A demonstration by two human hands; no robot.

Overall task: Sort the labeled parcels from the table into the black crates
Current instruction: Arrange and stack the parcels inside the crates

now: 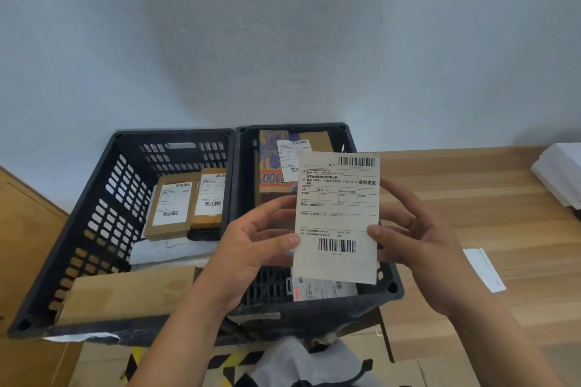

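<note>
Labeled parcel (338,217) held upright between left hand (251,248) and right hand (418,242), thumbs pinching its side edges, above near part of right black crate (390,287), beside left black crate (94,220)

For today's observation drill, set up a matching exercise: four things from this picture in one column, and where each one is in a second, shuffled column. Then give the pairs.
Things
1. labelled parcel
2. two small brown boxes
3. orange printed box
4. white stack

Places
A. in the left crate
B. on the wooden table, far right
C. held between the left hand and right hand
D. in the right crate

Pairs: 1-C, 2-A, 3-D, 4-B
</note>
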